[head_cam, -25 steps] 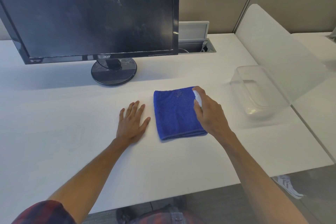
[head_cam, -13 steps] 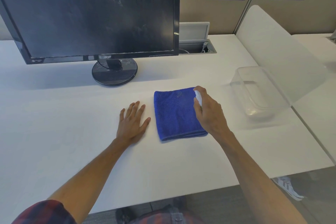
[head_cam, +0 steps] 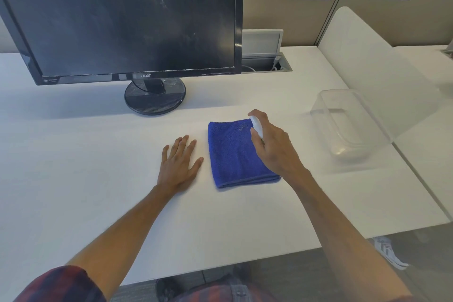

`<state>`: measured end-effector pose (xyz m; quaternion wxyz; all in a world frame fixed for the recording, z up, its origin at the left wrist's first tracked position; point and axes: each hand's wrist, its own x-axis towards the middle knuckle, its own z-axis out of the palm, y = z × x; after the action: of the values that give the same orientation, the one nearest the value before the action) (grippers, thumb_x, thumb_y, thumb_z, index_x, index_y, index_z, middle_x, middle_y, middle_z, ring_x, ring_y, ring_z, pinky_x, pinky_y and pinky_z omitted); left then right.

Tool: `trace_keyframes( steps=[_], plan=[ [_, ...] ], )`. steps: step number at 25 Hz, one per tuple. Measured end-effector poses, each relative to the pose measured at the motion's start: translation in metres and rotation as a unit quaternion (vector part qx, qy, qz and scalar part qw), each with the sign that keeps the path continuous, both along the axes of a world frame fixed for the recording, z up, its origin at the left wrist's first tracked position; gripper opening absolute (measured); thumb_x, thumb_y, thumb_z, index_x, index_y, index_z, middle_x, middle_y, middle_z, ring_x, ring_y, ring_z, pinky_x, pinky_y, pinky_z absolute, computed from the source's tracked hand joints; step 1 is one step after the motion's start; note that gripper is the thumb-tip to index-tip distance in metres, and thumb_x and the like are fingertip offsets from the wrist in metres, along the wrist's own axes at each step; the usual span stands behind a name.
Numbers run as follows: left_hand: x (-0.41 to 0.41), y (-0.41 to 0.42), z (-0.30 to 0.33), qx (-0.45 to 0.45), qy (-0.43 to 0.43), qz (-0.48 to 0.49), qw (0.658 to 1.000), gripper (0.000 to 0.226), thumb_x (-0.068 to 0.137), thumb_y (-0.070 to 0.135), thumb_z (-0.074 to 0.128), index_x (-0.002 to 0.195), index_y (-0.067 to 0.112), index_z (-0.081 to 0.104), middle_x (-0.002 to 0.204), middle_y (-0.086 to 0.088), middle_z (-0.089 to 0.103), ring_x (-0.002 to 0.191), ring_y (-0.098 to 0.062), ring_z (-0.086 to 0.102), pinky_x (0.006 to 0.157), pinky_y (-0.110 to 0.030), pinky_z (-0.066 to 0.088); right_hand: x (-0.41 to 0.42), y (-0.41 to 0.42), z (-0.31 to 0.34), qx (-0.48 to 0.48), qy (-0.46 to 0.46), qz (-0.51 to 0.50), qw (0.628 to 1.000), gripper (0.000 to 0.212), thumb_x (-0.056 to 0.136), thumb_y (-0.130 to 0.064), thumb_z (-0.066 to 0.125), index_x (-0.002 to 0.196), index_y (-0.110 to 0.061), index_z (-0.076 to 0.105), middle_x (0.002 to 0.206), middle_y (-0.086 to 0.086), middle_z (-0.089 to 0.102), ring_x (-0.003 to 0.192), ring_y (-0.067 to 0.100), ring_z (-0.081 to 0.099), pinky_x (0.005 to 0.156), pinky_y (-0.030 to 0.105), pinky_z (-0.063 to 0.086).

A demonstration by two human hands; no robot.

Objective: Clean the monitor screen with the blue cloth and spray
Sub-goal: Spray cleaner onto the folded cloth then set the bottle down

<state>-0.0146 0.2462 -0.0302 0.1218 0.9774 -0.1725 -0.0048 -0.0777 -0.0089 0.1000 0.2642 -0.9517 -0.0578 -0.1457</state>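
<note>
Your blue cloth (head_cam: 239, 152) sits folded on the white desk (head_cam: 73, 167), near side of the smudgy monitor (head_cam: 127, 17). Your right hand (head_cam: 274, 147) is wrapped around a small white spray bottle (head_cam: 257, 126) over the cloth's right edge. Left hand (head_cam: 179, 164) lies flat, fingers spread, just left of it; a clear tub (head_cam: 348, 127) sits off right.

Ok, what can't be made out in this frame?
- Spray bottle: head view, only its white top shows; the right hand wraps the body, so level and label are hidden.
- Monitor: top and left side cut off by the frame edge.
- Blue cloth: right edge covered by the right hand.
- Clear container: contents unclear through glare.
</note>
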Motion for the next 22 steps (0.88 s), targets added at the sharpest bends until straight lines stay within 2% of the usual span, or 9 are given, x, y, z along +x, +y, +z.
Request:
trace_keyframes(
  steps=[4, 9, 14, 17, 19, 22],
  plan=[
    [0.000, 0.000, 0.001, -0.001, 0.001, -0.001, 1.000, 0.072, 0.090, 0.061, 0.012, 0.150, 0.025, 0.025, 0.162, 0.000, 0.015, 0.149, -0.018, 0.010, 0.119, -0.046, 0.007, -0.015, -0.005, -0.007, 0.006, 0.005, -0.017, 1.000, 0.023, 0.101, -0.018, 0.041, 0.123, -0.025, 0.038, 0.061, -0.010, 0.035, 0.051, 0.017, 0.040, 0.051, 0.034, 0.038],
    [0.000, 0.000, 0.000, 0.001, 0.001, -0.001, 1.000, 0.070, 0.091, 0.060, 0.013, 0.150, 0.025, 0.025, 0.162, 0.000, 0.016, 0.149, -0.019, 0.011, 0.119, -0.046, 0.007, -0.034, -0.012, -0.008, 0.023, -0.005, -0.047, 0.999, 0.032, 0.101, -0.020, 0.042, 0.132, -0.028, 0.040, 0.064, -0.015, 0.039, 0.054, 0.011, 0.044, 0.053, 0.031, 0.036],
    [0.000, 0.001, 0.000, 0.004, 0.001, -0.002, 1.000, 0.069, 0.091, 0.060, 0.013, 0.150, 0.025, 0.025, 0.162, 0.000, 0.016, 0.149, -0.019, 0.011, 0.119, -0.046, 0.008, -0.045, -0.014, -0.008, 0.031, -0.008, -0.040, 0.999, 0.033, 0.101, -0.021, 0.042, 0.133, -0.029, 0.039, 0.063, -0.015, 0.038, 0.054, 0.010, 0.043, 0.052, 0.029, 0.038],
    [0.000, 0.001, 0.000, 0.003, 0.001, -0.001, 1.000, 0.070, 0.091, 0.061, 0.013, 0.150, 0.025, 0.025, 0.162, 0.000, 0.016, 0.149, -0.018, 0.011, 0.119, -0.045, 0.007, -0.042, -0.018, -0.014, 0.077, -0.013, -0.065, 0.995, 0.036, 0.101, -0.021, 0.044, 0.135, -0.028, 0.039, 0.059, -0.019, 0.036, 0.051, 0.007, 0.045, 0.050, 0.018, 0.034],
    [0.000, 0.001, 0.000, 0.001, 0.001, -0.001, 1.000, 0.070, 0.090, 0.061, 0.012, 0.150, 0.025, 0.025, 0.162, 0.000, 0.016, 0.149, -0.018, 0.011, 0.119, -0.045, 0.007, -0.036, -0.025, -0.017, 0.137, -0.012, -0.099, 0.985, 0.040, 0.098, -0.020, 0.046, 0.136, -0.028, 0.036, 0.056, -0.015, 0.041, 0.047, 0.008, 0.045, 0.048, 0.016, 0.034],
    [0.000, 0.000, 0.000, 0.002, 0.001, -0.002, 1.000, 0.071, 0.090, 0.061, 0.012, 0.150, 0.025, 0.025, 0.162, 0.001, 0.016, 0.149, -0.018, 0.010, 0.119, -0.045, 0.007, -0.017, -0.044, -0.028, 0.191, -0.003, -0.132, 0.973, 0.044, 0.090, -0.022, 0.040, 0.134, -0.025, 0.034, 0.064, 0.000, 0.050, 0.048, 0.012, 0.043, 0.048, 0.021, 0.037]
  ],
)
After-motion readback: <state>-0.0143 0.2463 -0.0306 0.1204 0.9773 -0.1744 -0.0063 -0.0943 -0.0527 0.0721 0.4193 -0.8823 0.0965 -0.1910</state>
